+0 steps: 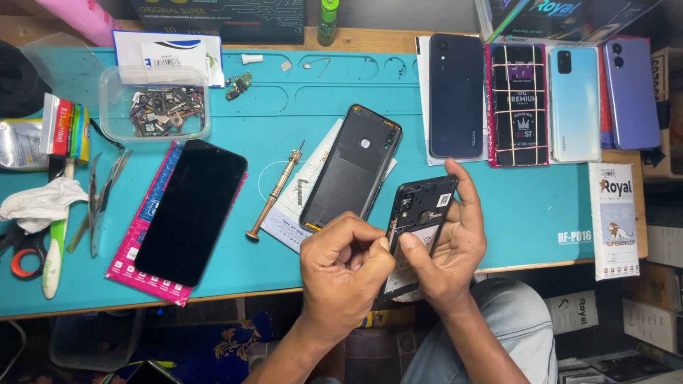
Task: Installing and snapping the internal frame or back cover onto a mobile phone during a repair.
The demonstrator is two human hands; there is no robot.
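Observation:
My right hand (455,245) holds an opened black phone (420,206) with its back off, over the near edge of the teal work mat (299,121). The fingers wrap behind it and the thumb rests on its inner frame. My left hand (343,264) has its fingertips pinched together against the phone's inside, beside the right thumb; what they pinch is too small to tell. The phone's lower part is hidden by both hands. A black back cover (352,167) lies inner side up on a paper just beyond the hands.
A black screen panel (191,210) lies on a pink bubble envelope at left. A brass screwdriver (274,192) lies mid-mat. A clear tub of small parts (155,107), tweezers (99,199), scissors (25,249) and a white cloth sit far left. Several phones (541,99) line the back right.

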